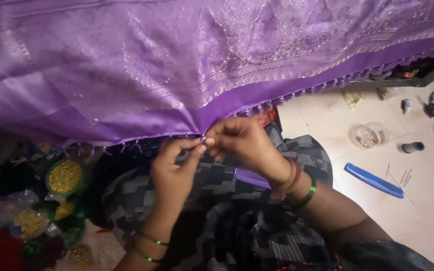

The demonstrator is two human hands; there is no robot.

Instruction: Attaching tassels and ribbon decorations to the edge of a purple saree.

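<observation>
My left hand and right hand pinch the hem of the purple cloth (fingertips closed tight), which hangs above my lap; a blue comb lies nearby.

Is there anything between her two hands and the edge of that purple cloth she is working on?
Nothing visible. The left hand and right hand meet right at the purple cloth's lower border, fingertips pinching it.
</observation>
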